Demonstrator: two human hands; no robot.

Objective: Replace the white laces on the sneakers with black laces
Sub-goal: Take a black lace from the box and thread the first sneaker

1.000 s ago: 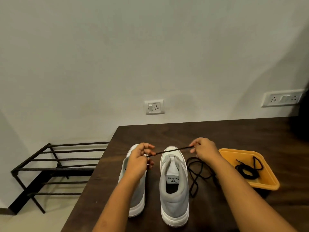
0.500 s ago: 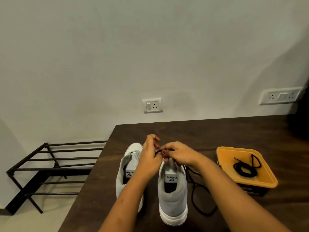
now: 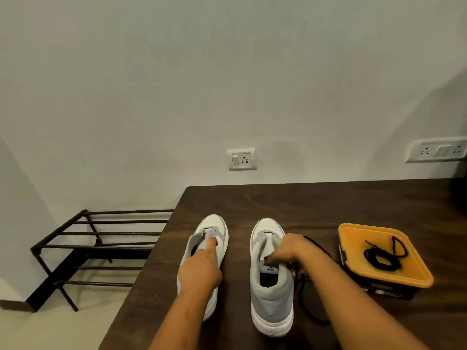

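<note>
only a logo shows on the right sneaker's (image 3: 271,299) tongue label (image 3: 269,268).

I look at a plain pale wall (image 3: 227,72), a switched socket (image 3: 241,159) at its middle, a longer socket panel (image 3: 436,150) far right, dark wooden counter (image 3: 316,203) against it, black metal rack (image 3: 101,246) on the pale floor (image 3: 63,329) left.
</note>
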